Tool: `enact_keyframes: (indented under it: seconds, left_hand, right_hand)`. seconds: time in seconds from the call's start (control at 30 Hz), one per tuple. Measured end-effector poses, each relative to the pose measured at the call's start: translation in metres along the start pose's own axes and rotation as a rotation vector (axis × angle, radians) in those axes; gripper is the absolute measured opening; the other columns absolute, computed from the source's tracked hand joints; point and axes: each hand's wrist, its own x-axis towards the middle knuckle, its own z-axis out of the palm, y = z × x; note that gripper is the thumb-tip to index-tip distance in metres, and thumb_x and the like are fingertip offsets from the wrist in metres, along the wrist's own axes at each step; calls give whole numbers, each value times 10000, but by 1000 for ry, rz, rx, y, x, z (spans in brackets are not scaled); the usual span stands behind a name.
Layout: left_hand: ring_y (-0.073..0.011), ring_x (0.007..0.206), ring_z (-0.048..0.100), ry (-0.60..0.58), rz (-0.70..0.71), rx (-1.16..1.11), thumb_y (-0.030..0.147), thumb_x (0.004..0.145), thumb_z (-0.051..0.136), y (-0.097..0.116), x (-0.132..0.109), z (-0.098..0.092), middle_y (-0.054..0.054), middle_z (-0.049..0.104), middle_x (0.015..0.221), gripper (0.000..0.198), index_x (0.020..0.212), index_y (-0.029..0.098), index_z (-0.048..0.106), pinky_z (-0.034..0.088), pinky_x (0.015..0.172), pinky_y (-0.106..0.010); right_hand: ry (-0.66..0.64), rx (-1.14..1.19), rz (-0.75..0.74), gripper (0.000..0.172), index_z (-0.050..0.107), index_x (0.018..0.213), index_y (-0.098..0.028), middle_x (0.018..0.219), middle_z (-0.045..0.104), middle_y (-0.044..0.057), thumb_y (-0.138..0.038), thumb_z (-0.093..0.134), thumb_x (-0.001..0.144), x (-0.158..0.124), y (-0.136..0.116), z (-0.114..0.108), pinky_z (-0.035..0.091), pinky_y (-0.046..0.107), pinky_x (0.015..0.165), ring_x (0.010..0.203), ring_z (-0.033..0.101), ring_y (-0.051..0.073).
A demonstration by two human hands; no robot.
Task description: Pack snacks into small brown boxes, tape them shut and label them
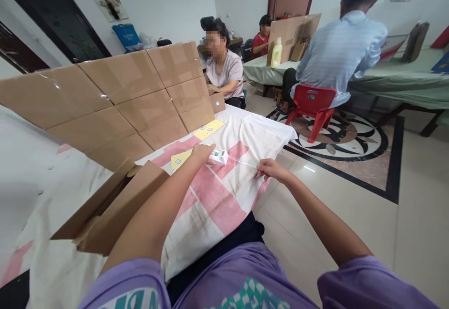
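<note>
We hold a small white rectangular box with dark markings (220, 157) in our left hand (204, 153), its fingers bent around the near end, though our forearm and knuckles hide how tightly they close. The box is just above or on the pink-and-white patterned cloth (217, 197); we cannot tell which. Our right hand (268, 169), near the cloth's edge, has its fingers curled closed, pinching a thin whitish strand (243, 161) that runs taut to the box. Beside our left hand lies a yellow printed sheet (180, 159), with a second yellow sheet with drawings (209, 129) beyond it. Behind stands a tall brown taped cardboard partition (140, 98), and left of our forearm sits an open brown cardboard carton (122, 211).
</note>
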Motion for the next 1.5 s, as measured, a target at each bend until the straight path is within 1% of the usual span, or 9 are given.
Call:
enact_keyframes:
  seconds: [0.2, 0.3, 0.5, 0.6, 0.77, 0.97, 1.17, 1.33, 1.5]
  left_hand:
    - [-248, 1107, 634, -9, -1, -12, 456, 955, 621, 0, -1, -2, -105, 626, 1271, 464, 1324, 180, 568, 540, 957, -487]
    - [-244, 1098, 635, -16, 0, -15, 453, 956, 620, 1, -2, -4, -104, 625, 1267, 457, 1319, 179, 569, 545, 945, -478]
    - [-243, 1097, 638, -23, -2, -15, 440, 957, 625, 3, -5, -7, -105, 626, 1270, 448, 1315, 177, 573, 551, 941, -475]
    - [-241, 1093, 640, -21, -3, -13, 435, 957, 626, 3, -6, -8, -105, 626, 1270, 445, 1316, 178, 573, 556, 934, -471]
    - [-235, 1071, 646, -30, 6, -11, 441, 954, 629, 2, -4, -9, -100, 634, 1245, 450, 1316, 179, 571, 558, 924, -463]
    - [-234, 1055, 643, -36, 5, -15, 465, 951, 623, 0, 1, -4, -100, 634, 1229, 471, 1319, 178, 563, 553, 915, -459]
    - [-249, 1108, 629, -28, 7, -8, 452, 953, 624, 0, 1, -2, -108, 615, 1280, 472, 1334, 181, 557, 543, 946, -481]
    - [-231, 1060, 647, -24, -7, 6, 444, 958, 621, 3, 0, -6, -100, 636, 1240, 444, 1310, 178, 573, 560, 917, -458]
    - [-233, 1065, 644, -32, -21, -5, 451, 957, 620, 5, 1, -8, -100, 634, 1241, 447, 1306, 177, 575, 555, 922, -462]
  right_hand:
    - [-63, 100, -81, 497, 414, 679, -213, 719, 741, 76, -514, 799, 767, -4, 9, -6, 601, 270, 575, 690, 730, 184]
    - [-122, 174, -134, 560, 386, 677, -216, 683, 721, 49, -576, 813, 728, -3, 16, -10, 594, 266, 566, 678, 739, 190]
    - [-126, 261, -167, 554, 385, 686, -218, 610, 655, 12, -549, 826, 728, -2, 26, -7, 554, 232, 492, 829, 781, 286]
    - [-98, 260, -155, 564, 372, 685, -226, 585, 626, -2, -565, 822, 712, -3, 22, -7, 539, 231, 467, 801, 782, 291]
    - [-58, 212, -187, 547, 365, 672, -229, 588, 647, 16, -525, 823, 709, 5, -5, -24, 478, 202, 418, 707, 772, 260]
    - [-125, 140, -36, 511, 372, 655, -224, 583, 645, 22, -429, 838, 704, 15, -17, -37, 468, 190, 415, 687, 771, 250]
    - [-29, 23, 62, 384, 425, 642, -211, 550, 635, 29, -297, 784, 748, 8, -7, -23, 501, 213, 403, 587, 746, 232]
    - [30, -36, 81, 368, 435, 641, -213, 547, 647, 37, -311, 758, 786, 5, -8, -15, 493, 213, 381, 553, 729, 213]
    - [23, -82, 86, 389, 455, 645, -212, 527, 633, 31, -368, 775, 801, 3, -30, -17, 479, 207, 376, 513, 701, 188]
